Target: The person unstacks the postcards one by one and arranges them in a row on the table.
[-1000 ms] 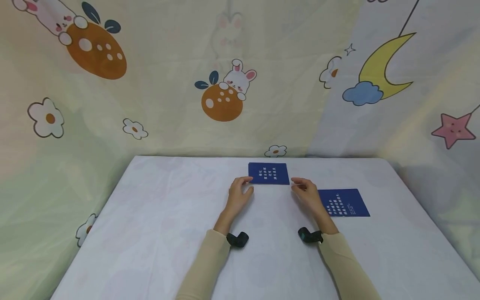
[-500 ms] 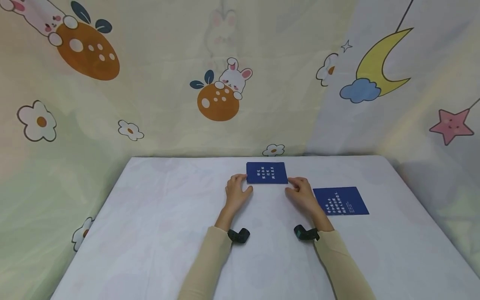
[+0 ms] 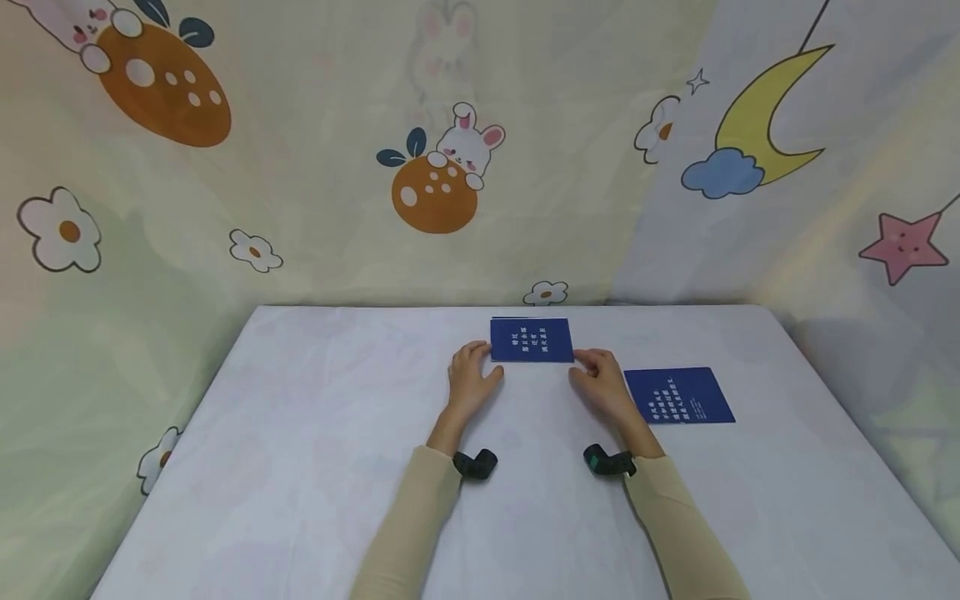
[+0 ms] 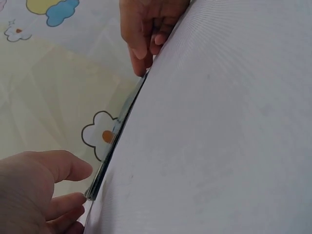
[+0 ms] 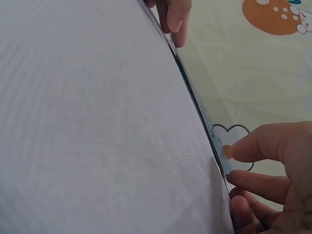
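Observation:
A small stack of dark blue cards [image 3: 532, 340] with white writing lies near the table's back edge. My left hand [image 3: 469, 375] has its fingertips at the stack's left edge, the thumb held apart. At the opposite side my right hand [image 3: 600, 379] touches the right edge with its fingertips. Both wrist views show the cards [image 4: 117, 136] nearly edge-on as a thin dark layered strip, with fingers at either end. One card peeks out slightly behind the top one in the head view.
Another blue card [image 3: 681, 396] with white writing lies flat to the right, just beyond my right hand. A white cloth covers the table [image 3: 337, 467]. Behind it hangs a printed curtain [image 3: 322, 150] with rabbits, flowers and a moon.
My right hand has moved left until its fingertips meet the stack's right edge. My left fingertips have shifted onto the left edge. A card edge now shows behind the top card.

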`<state>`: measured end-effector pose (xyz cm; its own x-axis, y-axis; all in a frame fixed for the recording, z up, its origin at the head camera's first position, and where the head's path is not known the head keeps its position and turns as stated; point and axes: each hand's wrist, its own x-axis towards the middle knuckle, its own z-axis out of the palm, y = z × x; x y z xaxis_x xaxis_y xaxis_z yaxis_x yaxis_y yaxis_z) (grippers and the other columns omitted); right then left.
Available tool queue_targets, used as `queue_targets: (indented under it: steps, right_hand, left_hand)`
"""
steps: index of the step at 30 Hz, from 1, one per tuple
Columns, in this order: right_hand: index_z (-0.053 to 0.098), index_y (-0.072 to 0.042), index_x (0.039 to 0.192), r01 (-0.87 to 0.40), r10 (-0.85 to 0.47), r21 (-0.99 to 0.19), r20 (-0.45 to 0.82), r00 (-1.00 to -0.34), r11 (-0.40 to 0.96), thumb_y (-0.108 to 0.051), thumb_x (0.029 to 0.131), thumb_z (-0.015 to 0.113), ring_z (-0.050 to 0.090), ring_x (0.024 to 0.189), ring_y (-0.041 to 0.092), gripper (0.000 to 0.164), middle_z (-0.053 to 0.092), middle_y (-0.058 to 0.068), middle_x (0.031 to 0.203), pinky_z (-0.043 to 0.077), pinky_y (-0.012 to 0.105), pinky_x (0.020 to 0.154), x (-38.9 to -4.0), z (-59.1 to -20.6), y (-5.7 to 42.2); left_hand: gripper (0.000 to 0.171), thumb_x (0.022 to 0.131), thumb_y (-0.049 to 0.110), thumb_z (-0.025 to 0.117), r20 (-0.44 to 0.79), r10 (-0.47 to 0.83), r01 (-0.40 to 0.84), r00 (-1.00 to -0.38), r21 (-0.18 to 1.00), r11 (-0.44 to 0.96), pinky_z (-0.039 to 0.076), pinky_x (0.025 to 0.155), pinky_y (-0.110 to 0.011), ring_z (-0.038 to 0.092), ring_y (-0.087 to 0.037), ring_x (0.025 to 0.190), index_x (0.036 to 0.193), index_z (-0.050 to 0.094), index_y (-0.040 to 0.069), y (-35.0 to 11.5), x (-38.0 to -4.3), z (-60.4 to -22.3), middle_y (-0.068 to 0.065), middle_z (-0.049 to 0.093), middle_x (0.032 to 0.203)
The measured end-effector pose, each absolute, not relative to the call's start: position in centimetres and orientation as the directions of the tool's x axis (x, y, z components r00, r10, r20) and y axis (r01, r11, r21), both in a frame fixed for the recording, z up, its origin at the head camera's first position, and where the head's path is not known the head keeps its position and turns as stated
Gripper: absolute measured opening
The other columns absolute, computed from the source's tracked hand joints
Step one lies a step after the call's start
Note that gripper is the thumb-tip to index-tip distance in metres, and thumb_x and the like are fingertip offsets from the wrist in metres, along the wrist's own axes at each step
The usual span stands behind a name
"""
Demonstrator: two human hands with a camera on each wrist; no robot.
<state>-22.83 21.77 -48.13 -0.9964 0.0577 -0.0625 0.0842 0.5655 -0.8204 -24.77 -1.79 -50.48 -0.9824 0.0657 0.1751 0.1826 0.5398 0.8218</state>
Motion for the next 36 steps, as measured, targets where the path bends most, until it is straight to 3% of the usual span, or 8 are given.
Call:
queue_targets:
  steps: [6, 12, 17, 21, 29, 36]
  right_hand:
    - [0.057, 0.005, 0.13, 0.05, 0.091, -0.852, -0.003, -0.996, 0.521, -0.007, 0.092, 0.057, 0.047, 0.1, 0.028, 0.04, 0.053, 0.022, 0.12, 0.04, 0.035, 0.085, -22.6, -48.1, 21.8]
    - [0.062, -0.001, 0.125, 0.076, 0.153, -0.886, -0.006, -0.988, 0.458, -0.016, 0.094, 0.062, 0.049, 0.091, 0.019, 0.034, 0.057, 0.015, 0.107, 0.042, 0.026, 0.075, -23.0, -48.2, 21.8]
    - [0.063, -0.002, 0.124, 0.072, 0.166, -0.9, 0.001, -0.986, 0.429, -0.02, 0.095, 0.063, 0.05, 0.092, 0.019, 0.034, 0.059, 0.014, 0.107, 0.042, 0.022, 0.074, -23.0, -48.0, 21.8]
    - [0.063, -0.002, 0.123, 0.054, 0.171, -0.912, 0.018, -0.985, 0.407, -0.02, 0.096, 0.061, 0.051, 0.092, 0.018, 0.032, 0.062, 0.015, 0.11, 0.042, 0.02, 0.073, -22.9, -47.7, 21.6]
    - [0.063, 0.004, 0.117, 0.015, 0.154, -0.927, 0.046, -0.987, 0.374, -0.012, 0.094, 0.064, 0.057, 0.087, 0.006, 0.028, 0.065, 0.021, 0.113, 0.045, 0.012, 0.075, -23.0, -47.8, 21.5]
    - [0.063, 0.004, 0.116, 0.065, 0.176, -0.918, 0.006, -0.984, 0.392, -0.011, 0.093, 0.064, 0.057, 0.09, 0.014, 0.027, 0.065, 0.02, 0.112, 0.044, 0.013, 0.074, -22.7, -48.2, 21.6]
  left_hand:
    - [0.042, 0.089, 0.018, 0.063, 0.151, 0.024, 0.144, -0.988, 0.865, 0.48, 0.021, 0.112, -0.053, 0.039, -0.035, 0.131, 0.126, 0.059, -0.001, -1.8, -24.7, -50.0, -0.018, 0.053, 0.133]
    - [0.041, 0.095, 0.026, 0.061, 0.164, -0.004, 0.146, -0.986, 0.889, 0.435, 0.022, 0.112, -0.052, 0.041, -0.035, 0.13, 0.127, 0.058, 0.001, -1.9, -24.6, -49.2, -0.017, 0.056, 0.132]
    - [0.036, 0.093, 0.02, 0.062, 0.184, -0.028, 0.158, -0.983, 0.903, 0.4, 0.023, 0.111, -0.05, 0.046, -0.035, 0.126, 0.124, 0.06, 0.001, -1.9, -24.8, -49.1, -0.016, 0.064, 0.121]
    - [0.033, 0.092, 0.019, 0.063, 0.19, -0.061, 0.154, -0.98, 0.915, 0.373, 0.032, 0.105, -0.049, 0.052, -0.035, 0.117, 0.12, 0.062, 0.002, -2.0, -24.9, -49.2, -0.015, 0.068, 0.111]
    - [0.029, 0.091, 0.014, 0.065, 0.173, -0.085, 0.135, -0.981, 0.933, 0.334, 0.041, 0.094, -0.047, 0.059, -0.033, 0.104, 0.117, 0.063, 0.002, -2.2, -24.9, -49.4, -0.016, 0.069, 0.102]
    - [0.034, 0.089, 0.021, 0.066, 0.274, -0.048, 0.244, -0.96, 0.913, 0.328, 0.042, 0.092, -0.042, 0.059, -0.028, 0.095, 0.12, 0.065, 0.007, -2.4, -25.4, -51.3, -0.007, 0.07, 0.088]
